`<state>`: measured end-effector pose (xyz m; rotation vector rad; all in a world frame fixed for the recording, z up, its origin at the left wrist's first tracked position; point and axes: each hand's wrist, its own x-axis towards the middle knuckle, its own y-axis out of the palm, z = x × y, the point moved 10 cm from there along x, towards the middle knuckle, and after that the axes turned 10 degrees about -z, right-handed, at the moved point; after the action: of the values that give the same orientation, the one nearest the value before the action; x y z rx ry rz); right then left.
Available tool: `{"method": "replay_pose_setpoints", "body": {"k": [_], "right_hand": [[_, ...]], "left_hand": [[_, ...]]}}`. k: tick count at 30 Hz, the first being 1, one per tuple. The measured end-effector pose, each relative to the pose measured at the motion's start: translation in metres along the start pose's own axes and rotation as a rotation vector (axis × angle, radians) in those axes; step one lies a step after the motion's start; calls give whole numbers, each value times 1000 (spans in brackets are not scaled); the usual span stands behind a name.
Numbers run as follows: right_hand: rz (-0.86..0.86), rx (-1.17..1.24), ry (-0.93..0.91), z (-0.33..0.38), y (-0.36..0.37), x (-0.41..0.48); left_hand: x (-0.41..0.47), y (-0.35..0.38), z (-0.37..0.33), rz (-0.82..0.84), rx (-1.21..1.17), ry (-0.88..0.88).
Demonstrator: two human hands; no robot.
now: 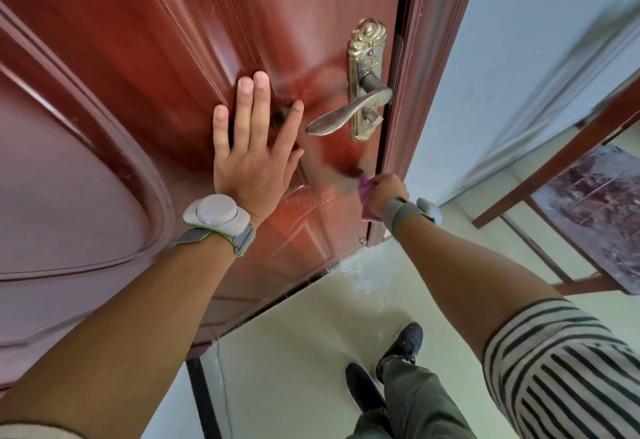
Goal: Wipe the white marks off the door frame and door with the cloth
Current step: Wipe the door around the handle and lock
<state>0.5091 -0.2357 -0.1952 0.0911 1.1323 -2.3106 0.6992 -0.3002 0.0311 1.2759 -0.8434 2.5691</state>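
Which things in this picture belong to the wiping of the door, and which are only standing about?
For the job:
- pink cloth, held in the right hand
- door, with the left hand flat on it
- door frame
- white smears low on the door

Only standing about:
- brass lever handle
- marbled-top table
- black shoes
- wrist device

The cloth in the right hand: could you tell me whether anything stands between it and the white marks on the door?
Nothing visible does. The right hand grips the cloth at the door beside the whitish smears; the lever handle is above, the left hand off to the side.
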Motion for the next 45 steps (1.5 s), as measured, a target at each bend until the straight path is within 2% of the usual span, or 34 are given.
{"method": "replay_pose_setpoints", "body": {"k": [2,4,6,9,13,18,20,23,24,25,26,28,30,32,35,36,37,40,42,45], "right_hand": [[-43,15,30,-18,-6,0],[-202,171,-51,-12,-23,-3],[-285,297,-158,7,-30,-7],[-297,360,-122,20,-24,3],[-52,114,-95,7,8,7],[-273,376,27,8,-9,-7],[-193,392,29,22,10,-20],[208,290,32,13,71,-44],[292,208,10,3,81,-51],[286,147,-12,-4,79,-52],[191,137,-25,-8,68,-48],[-38,230,-55,1,37,-45],[-151,365,-85,25,23,-50],[-114,369,-118,43,39,-60],[176,205,-154,35,87,-80],[205,216,-137,25,87,-79],[140,246,-113,11,76,-73],[-226,311,-81,-6,12,-33],[-312,328,-94,-3,-11,-8],[-339,267,-22,-4,-12,13]], "left_hand": [[-1,0,-1,-6,3,3],[-1,2,-1,-7,11,-9],[-1,2,-3,-7,10,-26],[0,3,-6,-7,15,-26],[-2,4,-4,5,6,-30],[-2,4,-4,-6,21,-37],[-2,4,-4,-3,22,-30],[-2,5,-5,3,30,-22],[-2,4,-5,2,30,-24],[-2,4,-4,2,32,-23],[-2,4,-4,4,32,-26],[-2,4,-4,6,30,-30],[-1,4,-5,1,29,-26],[0,4,-5,0,21,-31],[-1,3,-4,13,26,-29],[0,3,-4,12,26,-23],[-1,2,-5,14,21,-20],[0,3,-3,21,20,-18],[1,2,-2,23,13,-24],[0,3,-6,32,9,-51]]}}
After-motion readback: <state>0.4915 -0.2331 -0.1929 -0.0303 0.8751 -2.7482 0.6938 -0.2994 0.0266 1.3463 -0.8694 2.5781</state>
